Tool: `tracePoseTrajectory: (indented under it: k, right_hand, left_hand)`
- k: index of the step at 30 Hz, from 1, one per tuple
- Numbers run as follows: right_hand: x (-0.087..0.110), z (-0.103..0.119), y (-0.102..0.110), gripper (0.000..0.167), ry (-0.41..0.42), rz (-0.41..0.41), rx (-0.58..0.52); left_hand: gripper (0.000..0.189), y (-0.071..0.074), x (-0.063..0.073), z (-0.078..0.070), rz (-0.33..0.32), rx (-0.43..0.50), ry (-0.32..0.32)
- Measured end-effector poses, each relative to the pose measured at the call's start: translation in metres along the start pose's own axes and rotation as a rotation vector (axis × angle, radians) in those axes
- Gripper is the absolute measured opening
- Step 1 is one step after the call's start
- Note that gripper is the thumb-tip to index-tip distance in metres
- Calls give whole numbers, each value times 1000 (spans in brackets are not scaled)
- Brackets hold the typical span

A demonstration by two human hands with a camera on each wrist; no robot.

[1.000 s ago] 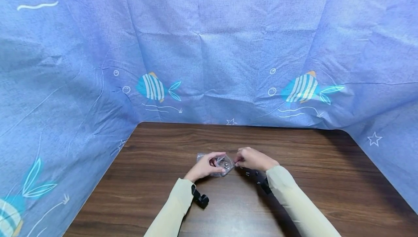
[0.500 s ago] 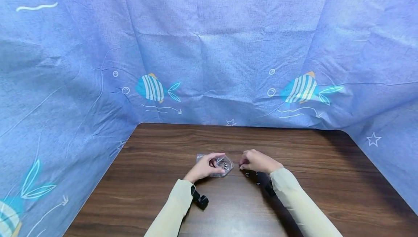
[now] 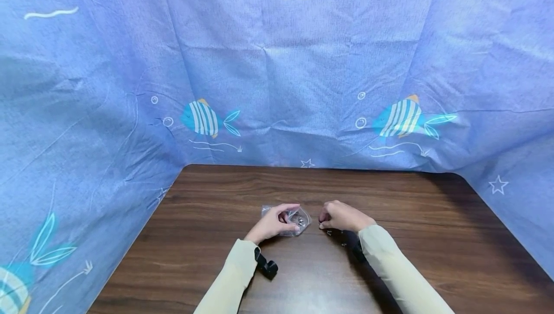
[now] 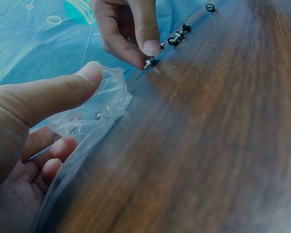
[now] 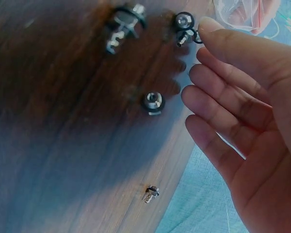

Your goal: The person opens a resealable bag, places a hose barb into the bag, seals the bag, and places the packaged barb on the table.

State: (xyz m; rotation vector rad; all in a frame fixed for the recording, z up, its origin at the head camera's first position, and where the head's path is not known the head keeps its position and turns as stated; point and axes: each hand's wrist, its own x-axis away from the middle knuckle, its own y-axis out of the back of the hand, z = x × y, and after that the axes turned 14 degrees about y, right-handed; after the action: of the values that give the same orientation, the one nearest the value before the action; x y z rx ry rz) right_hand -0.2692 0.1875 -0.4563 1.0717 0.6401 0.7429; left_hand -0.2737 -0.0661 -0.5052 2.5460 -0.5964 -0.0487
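Observation:
My left hand (image 3: 273, 221) holds a clear plastic bag (image 4: 114, 99) on the table, with thumb and fingers spread about its mouth. A few small shiny metal pieces (image 3: 300, 220) lie inside the bag. To the right, my right hand (image 3: 344, 216) is low over the table, its thumb and forefinger pinching a small metal fitting with a black ring (image 5: 198, 37), partly hidden by the thumb. Right beside those fingertips lies another ringed fitting (image 5: 184, 21). More such fittings are spread nearby, among them a blurred fitting (image 5: 126, 26) and a single fitting (image 5: 151, 193).
The dark wood-grain table (image 3: 225, 184) carries all of this. Behind and around it hangs a blue cloth (image 3: 303, 78) with printed fish. A black wrist device (image 3: 267, 268) sits under my left wrist and another black device (image 3: 358, 251) under the right.
My right hand has moved away from the bag's mouth, rightward and slightly nearer, to the loose fittings. My left hand keeps its hold on the bag in the same place.

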Motion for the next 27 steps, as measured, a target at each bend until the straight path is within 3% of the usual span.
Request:
tracePoseTrajectory:
  k: [11,27]
  right_hand:
    - [1,4,-3,7,19,-3,50]
    - [1,2,-1,8,61,-4,62]
  left_hand:
    - [57,-2,6,-6,3,-4,15]
    - [57,0,2,-2,1,7,14]
